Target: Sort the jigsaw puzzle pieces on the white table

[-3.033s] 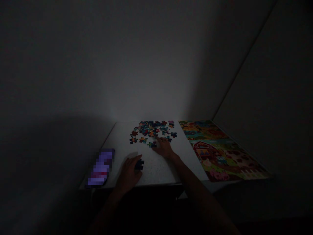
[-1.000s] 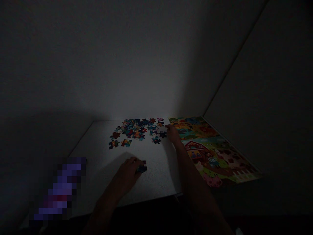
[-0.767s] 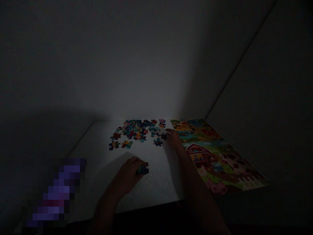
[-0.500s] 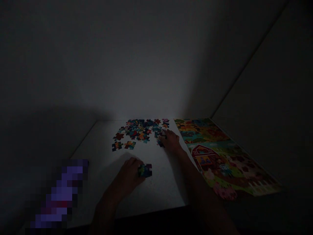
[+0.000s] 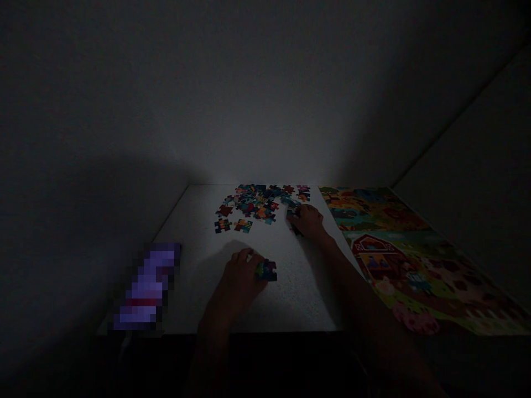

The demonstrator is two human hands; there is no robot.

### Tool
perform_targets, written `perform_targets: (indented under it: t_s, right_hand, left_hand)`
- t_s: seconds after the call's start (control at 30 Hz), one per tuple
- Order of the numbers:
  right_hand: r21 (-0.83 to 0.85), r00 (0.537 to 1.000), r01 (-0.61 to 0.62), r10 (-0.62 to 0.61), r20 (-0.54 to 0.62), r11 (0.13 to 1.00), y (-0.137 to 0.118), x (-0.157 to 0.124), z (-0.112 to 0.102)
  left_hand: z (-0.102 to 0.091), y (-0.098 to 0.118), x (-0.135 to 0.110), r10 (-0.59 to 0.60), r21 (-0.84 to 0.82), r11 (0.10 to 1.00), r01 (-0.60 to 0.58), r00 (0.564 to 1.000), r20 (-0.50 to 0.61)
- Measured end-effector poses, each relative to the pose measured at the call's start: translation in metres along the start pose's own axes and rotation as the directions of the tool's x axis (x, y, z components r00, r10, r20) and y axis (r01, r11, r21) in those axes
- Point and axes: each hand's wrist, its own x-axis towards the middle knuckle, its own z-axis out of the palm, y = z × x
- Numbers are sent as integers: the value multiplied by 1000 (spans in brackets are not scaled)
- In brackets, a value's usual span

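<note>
A small cluster of joined jigsaw pieces [image 5: 266, 271] lies on the white table [image 5: 298, 298], with my left hand [image 5: 240, 279] against its left side, fingers on it. My right hand [image 5: 306, 220] is at the right edge of the loose puzzle pieces [image 5: 257, 202], pinching a dark piece [image 5: 295, 228] that is partly hidden under the fingers. Several more pieces lie apart at the pile's front left, among them a small joined pair [image 5: 223, 225].
A colourful farm picture with a red barn [image 5: 381, 260], apparently the puzzle image, lies at the table's right. A pixelated, purple-lit flat object [image 5: 149, 287] lies at the front left edge. Walls close the table's back and right side.
The view has tilted and shifted, so the table sits higher and further right. My right hand has drawn slightly back from the pile with the dark piece beneath it.
</note>
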Motion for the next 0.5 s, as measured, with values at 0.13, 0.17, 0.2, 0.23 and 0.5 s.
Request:
perform_targets:
  t_s: [0.13,0.17,0.2,0.23,0.5]
  right_hand:
    - [65,999,41,-42,9,997,13,3,-3]
    - [78,999,45,-46,21,996,15,4,-5]
    - [103,998,41,-45,41,994,16,4,-7]
    - [150,997,34,-44,60,988,17,5,-9]
    - [756,947,70,-281,154,651,-10,-6,-28]
  left_hand:
    - [2,-9,-4,19,-20,1000,-18,1000,18]
    - [2,-12,-5,32,-30,999,-31,999,19]
    - [3,-16,-6,44,-36,998,-44,999,11]
    - [4,-20,-6,54,-38,998,-54,999,-1]
    - [-4,-21,-8,47,23,999,-47,999,-3]
